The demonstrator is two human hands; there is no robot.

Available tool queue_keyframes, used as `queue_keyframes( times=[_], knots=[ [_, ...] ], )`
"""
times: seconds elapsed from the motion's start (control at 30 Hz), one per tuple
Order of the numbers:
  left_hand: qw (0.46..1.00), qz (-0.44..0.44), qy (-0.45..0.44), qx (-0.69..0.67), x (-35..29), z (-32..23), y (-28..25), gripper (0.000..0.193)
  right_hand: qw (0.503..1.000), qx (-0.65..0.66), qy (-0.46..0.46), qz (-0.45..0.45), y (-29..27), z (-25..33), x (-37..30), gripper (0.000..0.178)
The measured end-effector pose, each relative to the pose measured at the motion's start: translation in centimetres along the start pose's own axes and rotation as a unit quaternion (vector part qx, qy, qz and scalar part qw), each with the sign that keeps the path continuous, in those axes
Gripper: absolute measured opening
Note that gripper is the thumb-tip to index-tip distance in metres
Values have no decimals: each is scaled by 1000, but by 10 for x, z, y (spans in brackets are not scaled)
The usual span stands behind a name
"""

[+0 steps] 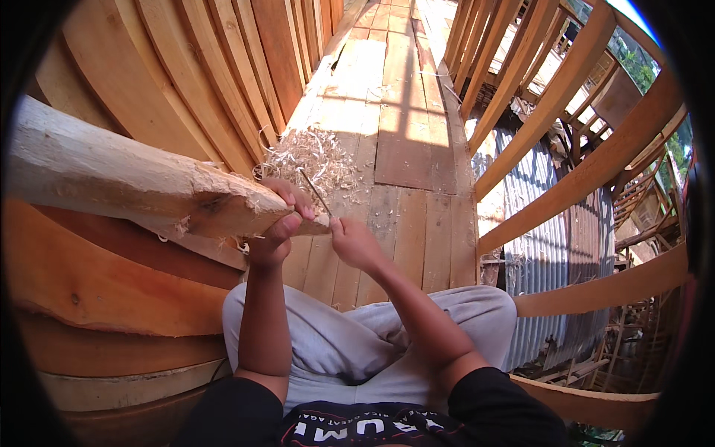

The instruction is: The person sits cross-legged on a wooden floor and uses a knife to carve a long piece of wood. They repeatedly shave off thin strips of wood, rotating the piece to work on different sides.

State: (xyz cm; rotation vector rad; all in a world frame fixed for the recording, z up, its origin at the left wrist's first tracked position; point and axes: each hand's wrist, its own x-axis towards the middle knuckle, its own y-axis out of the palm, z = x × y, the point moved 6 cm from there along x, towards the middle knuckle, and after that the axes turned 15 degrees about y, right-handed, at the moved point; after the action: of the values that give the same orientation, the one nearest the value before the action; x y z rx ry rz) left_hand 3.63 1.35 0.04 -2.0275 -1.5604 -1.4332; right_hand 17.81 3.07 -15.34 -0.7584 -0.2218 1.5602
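A thick, pale, barked-off wooden pole (126, 167) comes in from the left and narrows to a rough-cut end in front of me. My left hand (281, 220) is wrapped round that narrow end, thumb on the near side. Just to its right, my right hand (357, 243) is closed on a thin-bladed tool (316, 192), its slim dark blade pointing up and away at the pole's tip. The tool's handle is hidden inside my fist. Around a dark knot, the pole's surface is splintered and freshly cut.
Curled wood shavings (316, 160) lie heaped on the plank floor (380, 231) beyond my hands. Upright boards (141, 82) line the left side. At right, wooden railing slats (588, 171) stand above a corrugated metal roof (536, 253). My bent legs (469, 313) are below.
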Motion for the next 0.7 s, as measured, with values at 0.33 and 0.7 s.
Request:
queue_keyframes(
  times=[0.33,0.7],
  knots=[
    [999,-27,40,9,7,-4,-25,25,1000,-4,-28,13,4,11,-8,43],
    [998,-57,38,11,10,2,-36,28,999,-9,27,26,15,-29,18,43]
  ],
)
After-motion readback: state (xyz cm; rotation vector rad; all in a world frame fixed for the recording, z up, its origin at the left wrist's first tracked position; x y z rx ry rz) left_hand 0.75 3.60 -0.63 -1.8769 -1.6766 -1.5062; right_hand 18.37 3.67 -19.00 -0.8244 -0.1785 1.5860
